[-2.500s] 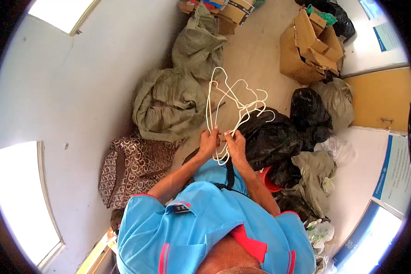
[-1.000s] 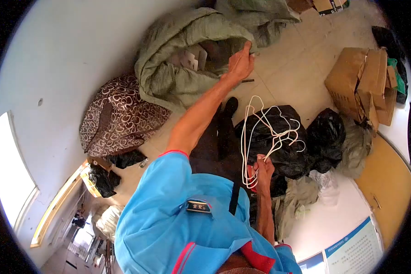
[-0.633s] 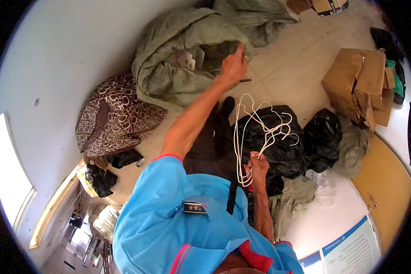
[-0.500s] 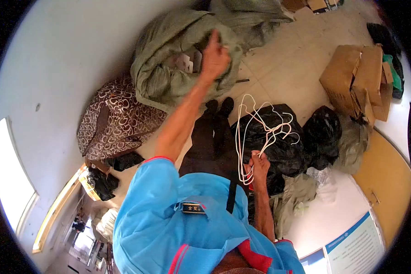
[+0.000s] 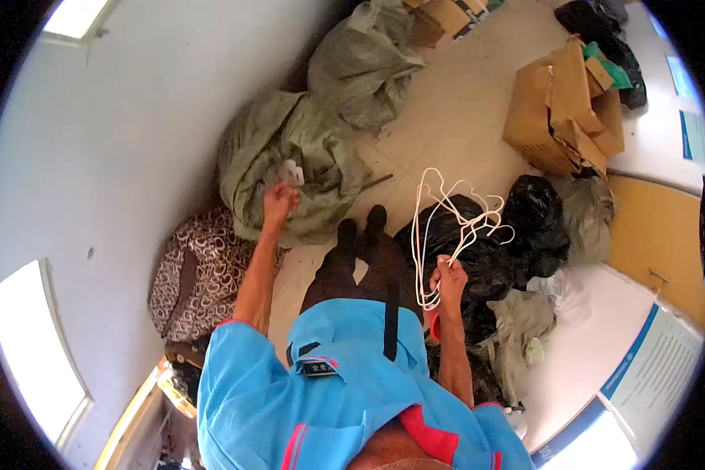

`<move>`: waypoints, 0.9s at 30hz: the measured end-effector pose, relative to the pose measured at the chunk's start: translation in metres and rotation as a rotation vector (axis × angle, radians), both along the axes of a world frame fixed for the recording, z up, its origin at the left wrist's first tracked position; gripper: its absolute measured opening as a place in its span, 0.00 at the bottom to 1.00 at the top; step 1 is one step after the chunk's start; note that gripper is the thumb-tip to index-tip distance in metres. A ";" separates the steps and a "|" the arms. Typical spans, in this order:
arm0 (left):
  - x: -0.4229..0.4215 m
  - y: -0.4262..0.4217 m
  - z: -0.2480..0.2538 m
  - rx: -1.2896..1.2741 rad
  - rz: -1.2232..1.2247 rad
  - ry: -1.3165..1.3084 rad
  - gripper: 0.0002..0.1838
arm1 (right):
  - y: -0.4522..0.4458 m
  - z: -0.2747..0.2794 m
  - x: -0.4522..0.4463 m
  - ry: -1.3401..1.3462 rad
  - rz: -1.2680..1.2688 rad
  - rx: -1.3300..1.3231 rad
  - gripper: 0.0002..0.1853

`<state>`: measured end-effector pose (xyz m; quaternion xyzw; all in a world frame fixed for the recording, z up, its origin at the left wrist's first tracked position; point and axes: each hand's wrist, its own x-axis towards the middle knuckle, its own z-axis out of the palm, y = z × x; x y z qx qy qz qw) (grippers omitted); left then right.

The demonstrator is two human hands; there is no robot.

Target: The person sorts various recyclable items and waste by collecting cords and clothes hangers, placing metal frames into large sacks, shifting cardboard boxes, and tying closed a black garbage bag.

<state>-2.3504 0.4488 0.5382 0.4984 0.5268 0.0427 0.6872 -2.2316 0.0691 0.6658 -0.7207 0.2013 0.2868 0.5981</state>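
My right hand [image 5: 449, 283] is closed around the lower ends of several white wire hangers [image 5: 445, 210], whose hooks fan out to the right. They are held up in front of black plastic bags on the floor. Over the near side of a large green woven sack [image 5: 321, 157] reaches my left hand [image 5: 280, 202]. Its fingers are loosely bent and apart, with nothing visible in them. Just beyond the fingertips, a white item [image 5: 291, 172] lies in the sack's opening; I cannot make out whether the hand touches it.
A brown patterned bundle [image 5: 204, 274] lies against the left wall. Behind the open sack is another green sack [image 5: 364, 66]. An opened cardboard box [image 5: 552, 113] stands at the right, near black bags [image 5: 534, 223] and a yellow door panel [image 5: 654, 243].
My left hand has drawn back from the sack's far side to its near side, and the pointing finger has bent. My right hand still holds the hangers. The view has shifted.
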 end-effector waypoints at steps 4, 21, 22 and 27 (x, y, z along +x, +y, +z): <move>0.013 -0.022 0.011 0.036 0.036 -0.081 0.16 | -0.011 0.019 0.046 -0.101 -0.090 0.011 0.07; 0.455 -0.009 -0.056 -0.238 0.130 0.124 0.34 | 0.014 -0.039 0.296 0.084 0.040 -0.059 0.09; 0.478 -0.005 -0.075 -0.289 0.218 0.201 0.36 | 0.011 -0.041 0.308 0.063 0.063 -0.060 0.09; 0.496 0.010 -0.147 -0.282 0.516 0.252 0.28 | 0.004 -0.040 0.381 0.143 0.120 -0.098 0.07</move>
